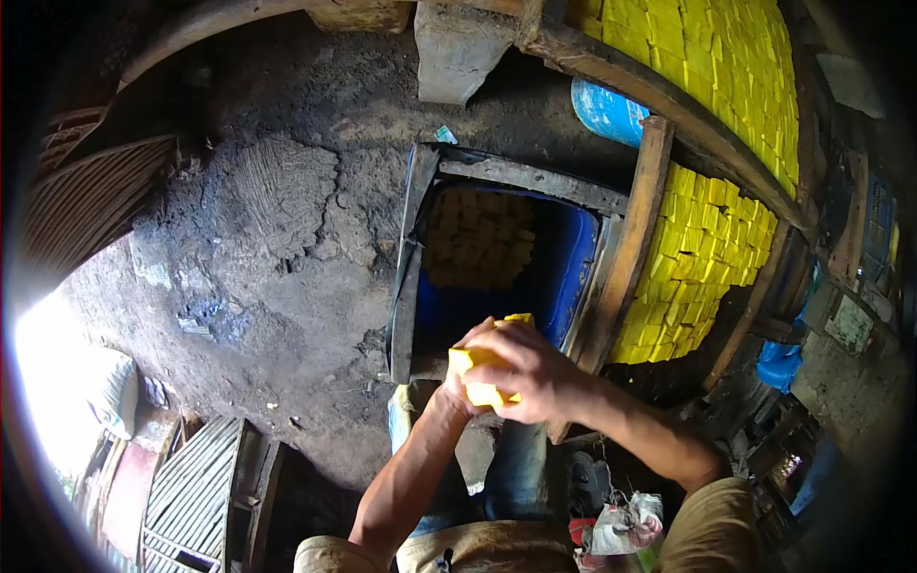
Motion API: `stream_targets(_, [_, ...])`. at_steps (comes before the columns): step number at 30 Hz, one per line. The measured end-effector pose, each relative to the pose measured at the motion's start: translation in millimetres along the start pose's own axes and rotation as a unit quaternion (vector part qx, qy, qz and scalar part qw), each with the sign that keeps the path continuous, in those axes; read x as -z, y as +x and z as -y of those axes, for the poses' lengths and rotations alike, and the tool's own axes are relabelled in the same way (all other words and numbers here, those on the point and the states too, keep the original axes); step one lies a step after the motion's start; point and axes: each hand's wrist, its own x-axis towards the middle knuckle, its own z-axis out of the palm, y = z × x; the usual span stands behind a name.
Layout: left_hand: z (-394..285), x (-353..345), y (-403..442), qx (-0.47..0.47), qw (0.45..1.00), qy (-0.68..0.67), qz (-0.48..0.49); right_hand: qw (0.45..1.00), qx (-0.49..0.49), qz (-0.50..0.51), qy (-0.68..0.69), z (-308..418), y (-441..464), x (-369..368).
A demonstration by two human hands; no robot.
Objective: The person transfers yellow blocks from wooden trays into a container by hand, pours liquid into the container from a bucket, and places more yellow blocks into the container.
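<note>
My left hand and my right hand are closed together around several yellow blocks that look like tofu. The right hand lies over the blocks, while the left supports them from the side and below, its fingers partly hidden. Both hands are above the near edge of a blue tub framed with wooden beams. Deep inside the tub, rows of similar blocks show dimly in shadow.
To the right, a wooden rack beam borders a lower tray of yellow blocks. Another full tray sits above it. A blue drum stands behind the tub. Bamboo racks are at lower left, on a rough dark floor.
</note>
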Motion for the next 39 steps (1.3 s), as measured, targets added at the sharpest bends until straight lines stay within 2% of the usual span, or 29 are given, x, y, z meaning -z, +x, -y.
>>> stream_targets(1, [5,3,-4,-0.08,0.992,0.058,-0.073,0.999,-0.016,0.007,0.041,-11,-1,0])
stream_targets(3, [9,3,-3,-0.145,0.977,0.096,-0.126,0.984,-0.107,0.012,0.143,-23,11,17])
stream_targets(4, [1,-13,-6,-0.072,0.98,0.109,-0.151,0.988,-0.118,-0.004,0.096,-41,17,20])
stream_targets(5, [-6,5,-7,-0.047,0.985,0.127,-0.112,0.99,-0.129,-0.022,0.05,-67,22,17])
stream_targets(7, [-4,2,-18,-0.07,0.982,0.099,-0.145,0.971,-0.217,0.039,-0.097,-129,38,9])
stream_targets(8, [-5,-3,-27,-0.075,0.981,0.107,-0.141,0.949,-0.231,0.048,-0.209,-164,37,-5])
stream_targets(10, [-7,-4,-41,-0.089,0.979,0.115,-0.145,0.904,-0.248,0.127,-0.325,-240,36,-22])
stream_targets(11, [-9,-5,-49,-0.101,0.977,0.121,-0.144,0.889,-0.253,0.196,-0.328,-269,42,-23])
stream_targets(12, [-11,-6,-55,-0.108,0.977,0.128,-0.135,0.846,-0.348,0.243,-0.322,-279,54,-25])
stream_targets(13, [-13,-9,-60,-0.107,0.973,0.128,-0.157,0.845,-0.348,0.245,-0.325,-297,51,-32])
stream_targets(15, [-17,-7,-67,-0.116,0.972,0.122,-0.165,0.863,-0.274,0.155,-0.394,-338,37,-48])
stream_targets(16, [-19,-3,-67,-0.123,0.977,0.1,-0.143,0.879,-0.253,0.112,-0.387,-348,31,-54])
stream_targets(20, [-23,0,-68,-0.107,0.983,0.079,-0.124,0.86,-0.283,0.109,-0.41,-381,16,-78])
stream_targets(21, [-22,3,-67,-0.114,0.98,0.092,-0.134,0.847,-0.304,0.137,-0.413,-384,16,-82])
stream_targets(23, [-20,-3,-66,-0.123,0.976,0.119,-0.132,0.834,-0.324,0.16,-0.417,-364,22,-75])
stream_targets(26, [-19,-2,-58,-0.129,0.975,0.148,-0.107,0.829,-0.375,0.139,-0.39,-269,42,-63])
stream_targets(27, [-20,2,-54,-0.141,0.971,0.156,-0.114,0.875,-0.405,0.01,-0.264,-244,36,-70])
stream_targets(28, [-21,-4,-49,-0.156,0.966,0.17,-0.118,0.89,-0.42,-0.119,-0.13,-215,31,-71])
stream_targets(29, [-20,-8,-44,-0.17,0.961,0.183,-0.121,0.904,-0.404,-0.132,0.044,-171,28,-54])
stream_targets(30, [-22,-4,-40,-0.176,0.957,0.197,-0.123,0.885,-0.382,-0.19,0.185,-133,20,-51])
stream_targets(31, [-20,-10,-37,-0.167,0.96,0.19,-0.12,0.87,-0.368,-0.2,0.259,-96,13,-45])
stream_targets(32, [-19,-9,-34,-0.157,0.96,0.193,-0.125,0.885,-0.325,-0.214,0.255,-69,2,-44])
stream_targets(33, [-19,-7,-32,-0.149,0.96,0.197,-0.13,0.915,-0.281,-0.176,0.23,-43,-6,-37])
stream_targets(35, [-8,-14,-24,-0.173,0.943,0.232,-0.166,0.953,-0.208,-0.162,0.147,-26,-14,-46])
stream_targets(37, [3,-23,-15,-0.19,0.92,0.283,-0.194,0.944,-0.285,-0.144,0.08,-19,-17,-58])
stream_targets(39, [5,-12,-8,-0.195,0.936,0.232,-0.177,0.932,-0.291,-0.169,0.135,-36,-21,-65])
